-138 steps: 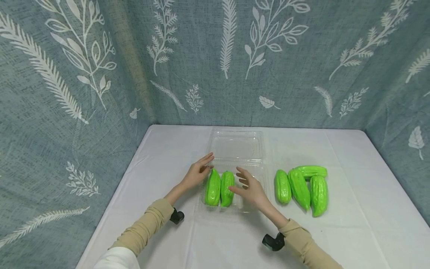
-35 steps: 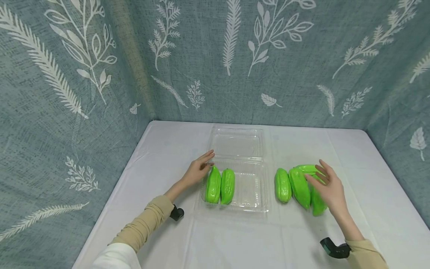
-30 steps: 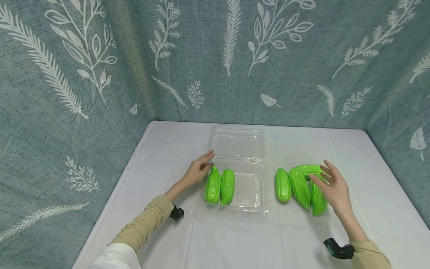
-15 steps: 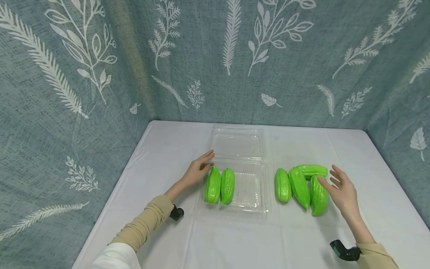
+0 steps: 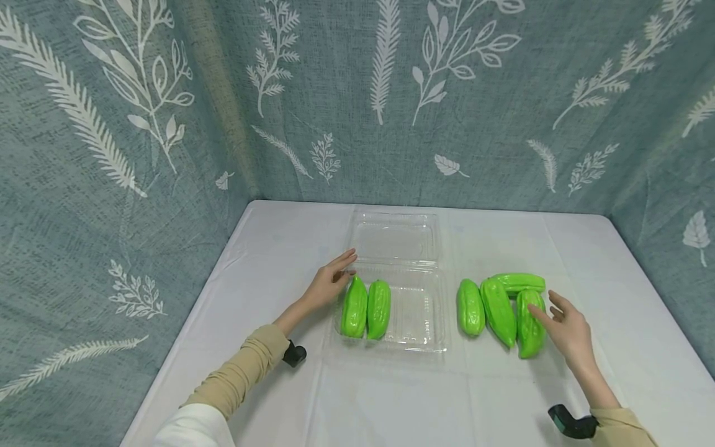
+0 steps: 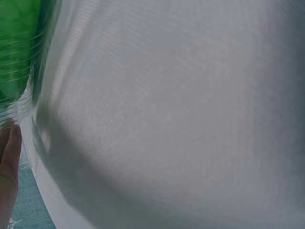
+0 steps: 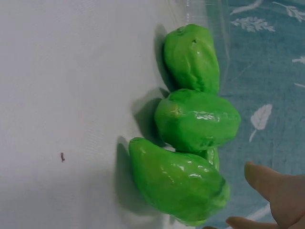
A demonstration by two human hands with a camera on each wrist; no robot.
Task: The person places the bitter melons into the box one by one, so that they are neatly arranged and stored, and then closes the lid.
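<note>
A clear plastic clamshell box stands with its lid laid back. In its left half two bright green, elongated, ridged gourds lie side by side. At the box's left side is my left hand, fingers extended, fingertips right at the rim near the hinge; the left wrist view shows fingers at the clear edge. My right hand holds nothing, its fingers spread. Its thumb overlaps the rightmost green gourd; in the right wrist view that hand is just beyond the nearest gourd.
Right of the box are more green gourds: one at the left, one slanted, one lying crosswise behind. A white cloth covers the table. Blue-green patterned curtain hangs behind and at both sides.
My right hand has gone from over the box to the gourds on the right, then further right and lower beside the rightmost one. My left hand stays at the box.
</note>
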